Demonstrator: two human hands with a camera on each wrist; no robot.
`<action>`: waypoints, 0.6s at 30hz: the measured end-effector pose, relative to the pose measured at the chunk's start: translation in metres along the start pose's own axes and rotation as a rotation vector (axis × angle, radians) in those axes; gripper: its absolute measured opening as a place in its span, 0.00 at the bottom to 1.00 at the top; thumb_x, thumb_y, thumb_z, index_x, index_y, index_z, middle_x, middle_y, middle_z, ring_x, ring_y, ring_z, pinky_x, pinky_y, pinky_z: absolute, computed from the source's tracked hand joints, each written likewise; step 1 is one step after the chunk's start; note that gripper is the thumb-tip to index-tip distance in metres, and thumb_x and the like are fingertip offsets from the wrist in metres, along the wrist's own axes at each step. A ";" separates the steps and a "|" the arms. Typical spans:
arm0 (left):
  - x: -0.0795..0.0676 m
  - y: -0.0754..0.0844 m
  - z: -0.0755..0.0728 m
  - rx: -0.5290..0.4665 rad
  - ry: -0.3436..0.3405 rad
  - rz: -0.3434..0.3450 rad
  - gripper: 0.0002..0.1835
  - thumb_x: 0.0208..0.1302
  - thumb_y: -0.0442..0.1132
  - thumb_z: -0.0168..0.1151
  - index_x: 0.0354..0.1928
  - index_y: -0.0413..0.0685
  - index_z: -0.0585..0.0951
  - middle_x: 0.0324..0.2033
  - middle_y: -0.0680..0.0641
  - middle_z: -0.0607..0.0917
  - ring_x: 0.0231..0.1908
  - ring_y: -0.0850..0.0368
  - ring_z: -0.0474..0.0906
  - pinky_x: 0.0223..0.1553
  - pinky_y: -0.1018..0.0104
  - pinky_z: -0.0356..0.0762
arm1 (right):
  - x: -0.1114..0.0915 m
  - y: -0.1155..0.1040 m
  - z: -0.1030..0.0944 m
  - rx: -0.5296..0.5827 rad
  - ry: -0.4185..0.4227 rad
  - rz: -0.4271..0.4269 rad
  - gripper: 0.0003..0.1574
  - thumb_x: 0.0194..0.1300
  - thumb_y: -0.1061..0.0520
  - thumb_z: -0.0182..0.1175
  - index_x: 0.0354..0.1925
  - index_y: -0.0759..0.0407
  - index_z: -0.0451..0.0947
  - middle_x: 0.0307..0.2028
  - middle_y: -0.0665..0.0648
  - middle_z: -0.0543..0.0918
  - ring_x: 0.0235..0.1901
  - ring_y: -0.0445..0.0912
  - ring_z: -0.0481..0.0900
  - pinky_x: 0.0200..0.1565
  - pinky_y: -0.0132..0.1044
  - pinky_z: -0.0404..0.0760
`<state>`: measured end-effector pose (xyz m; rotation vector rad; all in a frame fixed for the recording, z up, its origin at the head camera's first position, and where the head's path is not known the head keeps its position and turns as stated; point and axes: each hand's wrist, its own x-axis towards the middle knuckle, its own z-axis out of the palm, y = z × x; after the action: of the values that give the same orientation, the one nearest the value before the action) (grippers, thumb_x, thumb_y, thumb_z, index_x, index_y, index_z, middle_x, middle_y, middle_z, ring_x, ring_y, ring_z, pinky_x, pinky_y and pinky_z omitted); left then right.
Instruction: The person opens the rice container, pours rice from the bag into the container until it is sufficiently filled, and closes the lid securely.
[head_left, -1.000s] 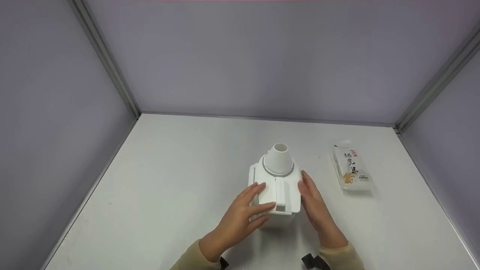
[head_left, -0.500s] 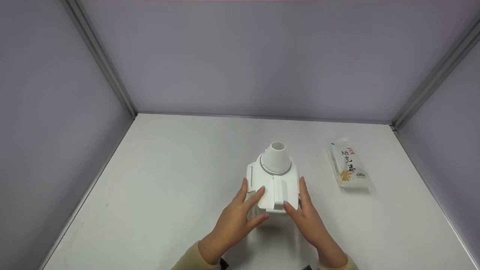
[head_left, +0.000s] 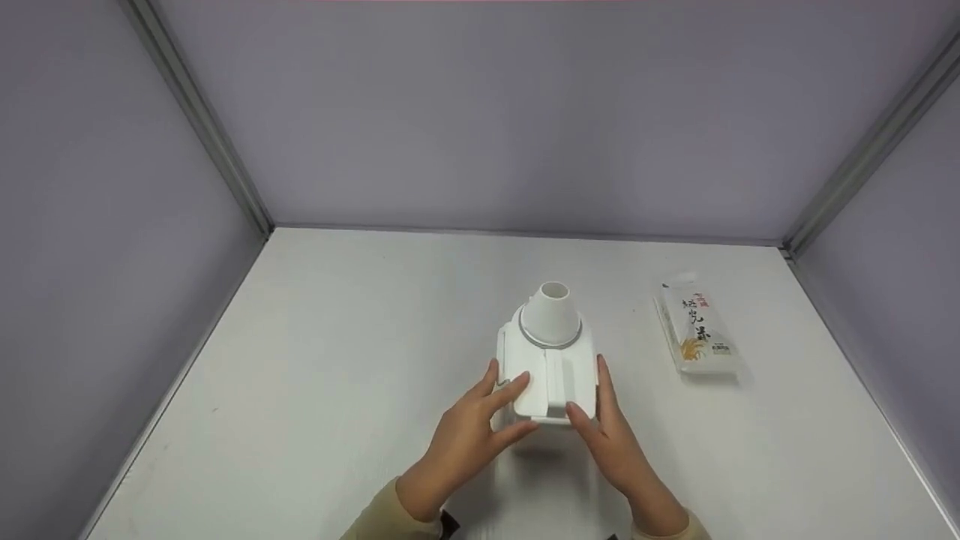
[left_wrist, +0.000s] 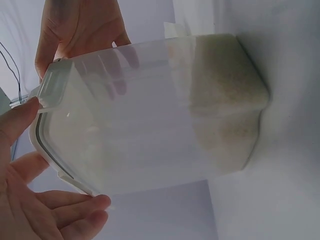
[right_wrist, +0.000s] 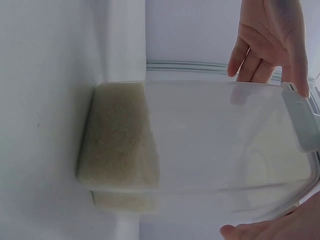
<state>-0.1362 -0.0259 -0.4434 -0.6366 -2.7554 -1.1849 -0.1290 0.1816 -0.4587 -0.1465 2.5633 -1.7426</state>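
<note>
A clear food storage container [left_wrist: 150, 105] stands upright on the table, with pale rice-like grain [right_wrist: 120, 140] filling its lower part. Its white lid [head_left: 531, 360] carries a raised cone [head_left: 551, 319] with a round hole on top. My left hand [head_left: 465, 431] touches the lid's near left corner: one finger on top, the thumb at the front edge, other fingers by the left-side latch [left_wrist: 72, 181]. Along the right side lie the fairly straight fingers of my right hand [head_left: 619, 450], its thumb at the front latch [left_wrist: 55, 85].
To the right on the white table [head_left: 360, 322] lies a sealed plastic bag [head_left: 697, 330] with dark characters and an orange plant print. Grey panels [head_left: 525, 120] rise behind and at both sides of the table.
My right thumb has come round from the right side to the lid's front edge. My left fingers have shifted to the left side, and the left flap sits closer in. The bag stays put.
</note>
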 end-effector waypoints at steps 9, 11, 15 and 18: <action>0.002 -0.005 0.002 -0.089 0.013 0.042 0.34 0.53 0.59 0.64 0.62 0.57 0.73 0.62 0.32 0.64 0.57 0.44 0.69 0.51 0.55 0.74 | 0.001 0.001 0.000 0.016 -0.006 -0.013 0.51 0.70 0.46 0.49 0.72 0.56 0.26 0.72 0.61 0.35 0.70 0.53 0.36 0.66 0.52 0.45; 0.002 -0.005 0.002 -0.082 0.019 0.055 0.34 0.53 0.58 0.64 0.61 0.56 0.74 0.61 0.32 0.65 0.57 0.44 0.69 0.51 0.55 0.74 | 0.000 0.002 0.000 0.019 -0.008 -0.018 0.50 0.70 0.47 0.49 0.72 0.55 0.26 0.72 0.60 0.35 0.70 0.53 0.36 0.66 0.53 0.45; 0.002 -0.006 0.002 -0.059 0.046 0.102 0.33 0.53 0.58 0.65 0.60 0.54 0.74 0.60 0.33 0.68 0.57 0.44 0.70 0.51 0.55 0.73 | 0.000 0.002 0.000 0.020 -0.011 -0.039 0.50 0.70 0.47 0.48 0.72 0.55 0.26 0.72 0.60 0.35 0.70 0.53 0.36 0.66 0.54 0.43; 0.003 -0.008 0.002 -0.054 0.063 0.133 0.32 0.53 0.57 0.65 0.59 0.54 0.75 0.59 0.34 0.70 0.57 0.44 0.70 0.51 0.54 0.73 | 0.000 0.003 0.000 0.024 -0.014 -0.056 0.49 0.70 0.47 0.47 0.72 0.54 0.27 0.72 0.59 0.36 0.70 0.53 0.35 0.66 0.55 0.42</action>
<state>-0.1418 -0.0282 -0.4492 -0.7615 -2.5927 -1.2312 -0.1293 0.1827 -0.4612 -0.2316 2.5516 -1.7835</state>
